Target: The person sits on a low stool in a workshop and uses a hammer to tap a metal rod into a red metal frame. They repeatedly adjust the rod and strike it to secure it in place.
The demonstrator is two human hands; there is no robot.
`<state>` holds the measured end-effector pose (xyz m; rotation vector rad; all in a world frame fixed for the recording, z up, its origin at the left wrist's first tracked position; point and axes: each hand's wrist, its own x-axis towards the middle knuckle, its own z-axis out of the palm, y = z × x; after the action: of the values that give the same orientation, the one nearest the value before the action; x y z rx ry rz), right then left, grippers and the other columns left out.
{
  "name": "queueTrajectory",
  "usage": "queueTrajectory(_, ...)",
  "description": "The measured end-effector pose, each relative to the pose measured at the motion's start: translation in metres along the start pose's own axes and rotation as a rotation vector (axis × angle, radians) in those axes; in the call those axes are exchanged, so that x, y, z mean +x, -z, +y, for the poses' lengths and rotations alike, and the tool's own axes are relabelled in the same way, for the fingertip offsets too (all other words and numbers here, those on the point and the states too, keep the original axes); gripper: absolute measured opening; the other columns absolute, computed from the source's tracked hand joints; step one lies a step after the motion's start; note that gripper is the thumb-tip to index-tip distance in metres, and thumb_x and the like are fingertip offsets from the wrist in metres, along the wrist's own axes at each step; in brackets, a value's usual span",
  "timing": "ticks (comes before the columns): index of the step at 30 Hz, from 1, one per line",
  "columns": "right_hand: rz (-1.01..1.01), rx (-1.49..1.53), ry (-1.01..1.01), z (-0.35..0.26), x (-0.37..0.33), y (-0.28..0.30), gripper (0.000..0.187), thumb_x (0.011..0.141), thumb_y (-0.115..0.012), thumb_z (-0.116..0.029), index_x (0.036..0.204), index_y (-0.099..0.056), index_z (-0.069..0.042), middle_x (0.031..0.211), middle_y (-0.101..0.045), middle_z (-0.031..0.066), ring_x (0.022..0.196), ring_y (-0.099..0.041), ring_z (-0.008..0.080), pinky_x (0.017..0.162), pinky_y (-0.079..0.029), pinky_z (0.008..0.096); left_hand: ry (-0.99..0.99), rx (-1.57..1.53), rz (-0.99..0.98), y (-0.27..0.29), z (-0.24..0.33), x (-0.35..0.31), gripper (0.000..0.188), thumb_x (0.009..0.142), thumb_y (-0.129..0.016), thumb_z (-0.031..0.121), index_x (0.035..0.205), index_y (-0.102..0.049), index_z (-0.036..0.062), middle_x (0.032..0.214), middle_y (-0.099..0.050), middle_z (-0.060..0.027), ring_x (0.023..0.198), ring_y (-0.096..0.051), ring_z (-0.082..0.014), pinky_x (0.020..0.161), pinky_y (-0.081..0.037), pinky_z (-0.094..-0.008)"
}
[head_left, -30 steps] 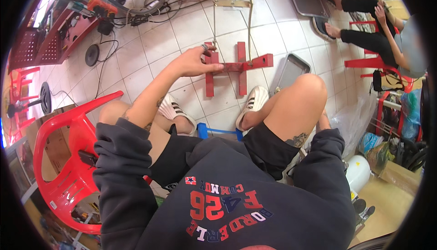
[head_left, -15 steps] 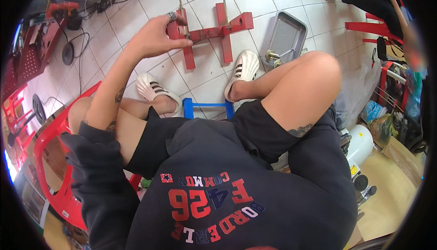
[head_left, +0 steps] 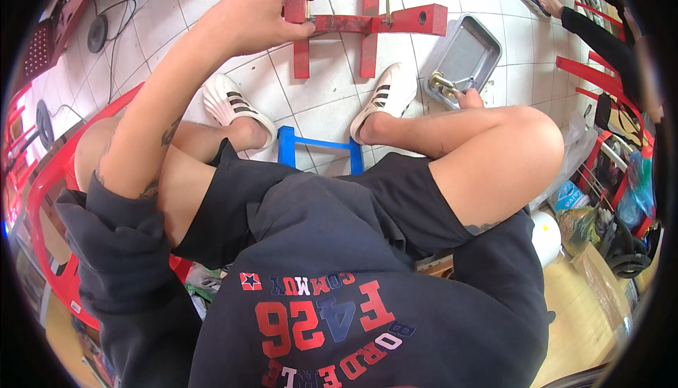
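Note:
A red metal stand (head_left: 346, 24) with crossing feet and upright thin rods stands on the tiled floor ahead of my feet. My left hand (head_left: 265, 15), a ring on one finger, closes around the stand's left end, the thumb on the near side and the other fingers partly hidden behind. Beyond my right knee, my right hand (head_left: 470, 98) shows only in part at the near end of a grey metal tray (head_left: 487, 35). Its fingers close on a brass-coloured metal part (head_left: 445, 83) there, beside a thin silvery piece.
A low blue frame (head_left: 321, 144) stands between my shoes. A red plastic chair (head_left: 42, 211) is at my left. Another person's foot (head_left: 549, 1) and red stools (head_left: 586, 74) are at the far right. Cables lie on the floor at the left, bags and a white cylinder (head_left: 545, 238) at the right.
My right hand has come into view at the tray and taken hold of the brass-coloured part. My left hand keeps at the stand's left end. The whole view has shifted.

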<state>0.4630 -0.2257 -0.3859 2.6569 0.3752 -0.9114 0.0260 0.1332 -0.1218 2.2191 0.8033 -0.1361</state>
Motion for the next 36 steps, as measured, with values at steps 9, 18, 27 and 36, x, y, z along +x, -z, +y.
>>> queueTrajectory(9,0.017,0.044,-0.025,0.006,0.042,-0.009,0.049,0.09,-0.065,-0.042,0.096,-0.068,0.006,0.1,-0.07,0.0238,0.094,-0.067,0.0338,0.079,-0.051,0.0457,-0.08,-0.047,-0.007,0.002,0.001,0.0,0.037,0.081,-0.073,0.018,0.113,-0.06,0.0024,0.096,-0.066,-0.0157,0.089,-0.063,-0.028,0.084,-0.05,-0.0372)
queueTrajectory(18,-0.003,0.112,-0.055,0.005,0.088,-0.037,0.049,0.088,-0.066,-0.042,0.097,-0.068,0.007,0.103,-0.07,0.0256,0.098,-0.067,0.0366,0.083,-0.051,0.0468,0.105,-0.067,-0.061,0.0,0.006,0.001,0.036,0.083,-0.072,0.014,0.115,-0.06,0.0032,0.106,-0.068,-0.0139,0.097,-0.066,-0.0261,0.093,-0.049,-0.0345)
queueTrajectory(27,0.14,0.264,0.159,-0.019,0.098,-0.043,0.049,0.086,-0.068,-0.039,0.1,-0.066,0.008,0.108,-0.069,0.0278,0.107,-0.065,0.0422,0.091,-0.049,0.0478,0.033,-0.108,-0.09,0.002,0.002,0.01,0.039,0.078,-0.076,0.012,0.113,-0.062,0.0028,0.108,-0.069,-0.0132,0.097,-0.066,-0.0268,0.091,-0.051,-0.0347)
queueTrajectory(36,0.274,0.721,0.572,-0.083,0.047,0.062,0.034,0.093,-0.05,-0.022,0.114,-0.062,0.003,0.076,-0.064,0.0114,0.064,-0.061,0.0234,0.06,-0.051,0.0354,0.052,-0.11,-0.073,0.006,0.0,0.007,0.039,0.076,-0.078,0.014,0.111,-0.065,0.0013,0.099,-0.071,-0.0137,0.089,-0.069,-0.026,0.089,-0.053,-0.0343)
